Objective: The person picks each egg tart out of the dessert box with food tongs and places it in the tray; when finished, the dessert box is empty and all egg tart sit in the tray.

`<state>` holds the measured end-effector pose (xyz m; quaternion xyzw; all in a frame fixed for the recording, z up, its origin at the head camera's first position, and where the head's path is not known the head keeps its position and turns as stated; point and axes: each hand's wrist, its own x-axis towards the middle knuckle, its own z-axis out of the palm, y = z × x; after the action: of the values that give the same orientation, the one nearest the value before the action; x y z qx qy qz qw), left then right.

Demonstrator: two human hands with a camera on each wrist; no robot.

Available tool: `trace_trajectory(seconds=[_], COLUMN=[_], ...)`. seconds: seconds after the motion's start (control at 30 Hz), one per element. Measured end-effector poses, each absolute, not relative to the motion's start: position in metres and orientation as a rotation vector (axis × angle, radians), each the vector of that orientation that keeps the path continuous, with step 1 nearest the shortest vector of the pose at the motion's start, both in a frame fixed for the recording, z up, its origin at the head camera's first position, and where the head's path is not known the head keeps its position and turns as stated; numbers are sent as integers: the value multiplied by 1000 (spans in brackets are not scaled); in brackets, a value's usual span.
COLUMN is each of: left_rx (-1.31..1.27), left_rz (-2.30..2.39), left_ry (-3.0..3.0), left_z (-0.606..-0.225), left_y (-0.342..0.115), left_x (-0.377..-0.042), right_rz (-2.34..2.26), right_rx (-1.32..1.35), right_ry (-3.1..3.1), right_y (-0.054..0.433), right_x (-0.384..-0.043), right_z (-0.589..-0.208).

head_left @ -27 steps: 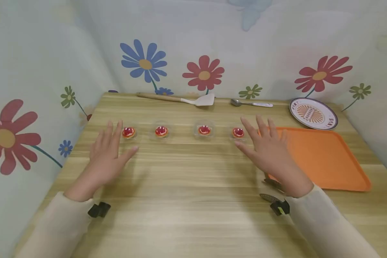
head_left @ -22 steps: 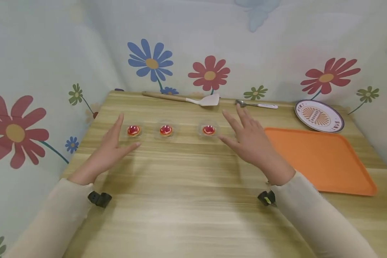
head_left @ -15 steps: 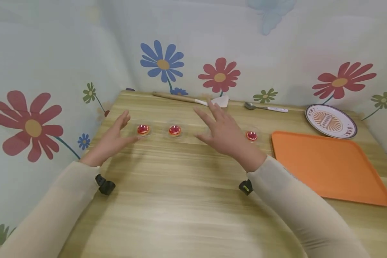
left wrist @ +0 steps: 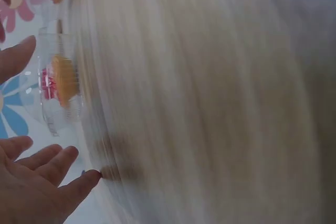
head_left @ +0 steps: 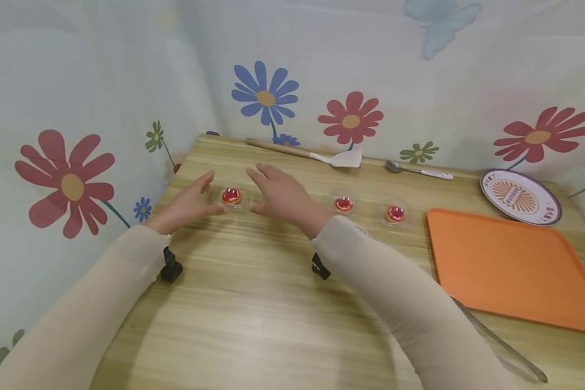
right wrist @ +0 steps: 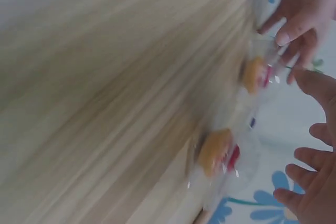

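Note:
My left hand [head_left: 187, 205], fingers spread, is beside the leftmost red-topped tart [head_left: 231, 196] in a clear domed plastic box. In the left wrist view that boxed tart [left wrist: 64, 80] lies between the thumb and the other fingers, which stay apart from it. My right hand [head_left: 285, 197] reaches across from the right, its fingers loosely extended and holding nothing. It covers the second boxed tart in the head view, while the right wrist view shows this tart [right wrist: 216, 153] near the fingers. Two more boxed tarts, one [head_left: 343, 204] beside the right wrist and another [head_left: 396, 213] farther right, stand in the same row.
Along the back lie a spatula [head_left: 338, 158] with a wooden handle and a small spoon [head_left: 419, 171]. A patterned plate [head_left: 541, 208] stands by the orange tray [head_left: 512, 265] at right. Metal tongs [head_left: 509, 349] show partly under my right sleeve. Flowered cloth surrounds the table.
My right hand has swept left over the row, from the rightmost tart to the second one. My left hand stays by the leftmost tart. The head view has turned right, uncovering the tongs.

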<state>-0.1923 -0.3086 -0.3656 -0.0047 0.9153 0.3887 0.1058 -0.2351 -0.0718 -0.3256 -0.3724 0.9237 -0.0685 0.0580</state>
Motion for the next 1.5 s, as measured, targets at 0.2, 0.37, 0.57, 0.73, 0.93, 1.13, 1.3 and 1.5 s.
trace_trajectory(seconds=[0.2, 0.37, 0.57, 0.73, 0.93, 1.13, 1.3, 1.5], left_rx=[154, 212, 195, 179, 202, 212, 231, 237], left_rz=[933, 873, 824, 785, 772, 755, 748, 712], left_ry=[2820, 2868, 2873, 2856, 2872, 2870, 2893, 2916], left_z=[-370, -373, -375, -374, -374, -372, -370, -367], left_y=[-308, -307, -309, -307, -308, -305, -303, -302], left_x=[-201, -206, -208, -207, -209, -209, -207, -206], right_rz=[-94, 4, 31, 67, 77, 111, 150, 156], right_rx=[-1148, -1231, -1199, -1192, -1217, -1253, -1287, -1323], right_ry=[2766, 2775, 2776, 2786, 2780, 2776, 2763, 2725], right_y=[-108, -127, -137, -140, -146, -149, -150, -150], right_x=[-241, -239, -238, -237, -237, -236, -234, -237], right_z=[-333, -336, -341, -341, -343, -342, -336, -334])
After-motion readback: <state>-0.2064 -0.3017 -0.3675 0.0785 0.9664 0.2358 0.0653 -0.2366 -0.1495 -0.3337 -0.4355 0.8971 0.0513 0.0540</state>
